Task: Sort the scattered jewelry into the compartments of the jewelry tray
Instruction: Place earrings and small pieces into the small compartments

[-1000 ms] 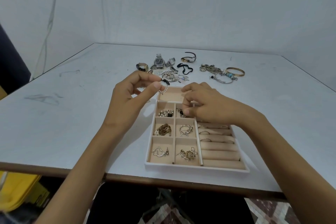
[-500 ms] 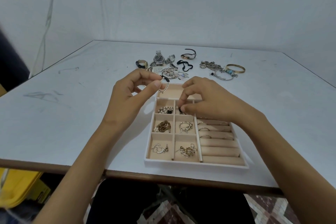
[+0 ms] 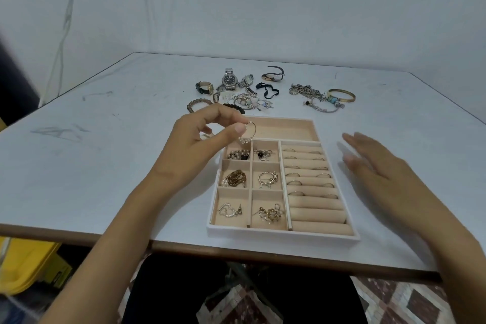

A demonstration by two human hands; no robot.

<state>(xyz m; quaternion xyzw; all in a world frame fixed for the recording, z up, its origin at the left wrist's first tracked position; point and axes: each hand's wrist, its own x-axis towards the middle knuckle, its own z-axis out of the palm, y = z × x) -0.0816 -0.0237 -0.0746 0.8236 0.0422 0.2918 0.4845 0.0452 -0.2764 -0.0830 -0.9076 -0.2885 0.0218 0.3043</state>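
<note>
A beige jewelry tray lies near the table's front edge. Its small left compartments hold earrings and chains, its right side has ring rolls with several rings, and the long back compartment is bare. My left hand pinches a thin hoop earring above the tray's back left corner. My right hand hovers flat, fingers apart and blurred, just right of the tray, holding nothing. Scattered jewelry lies behind the tray.
Behind the tray lie watches, a black cord, a brown bead bracelet, a silver chain pile and a gold bangle. A yellow bin sits on the floor below the table's left front edge.
My right hand has left the tray's small compartments and swung out to the right, open. My left hand stays above the tray's back left with the hoop earring.
</note>
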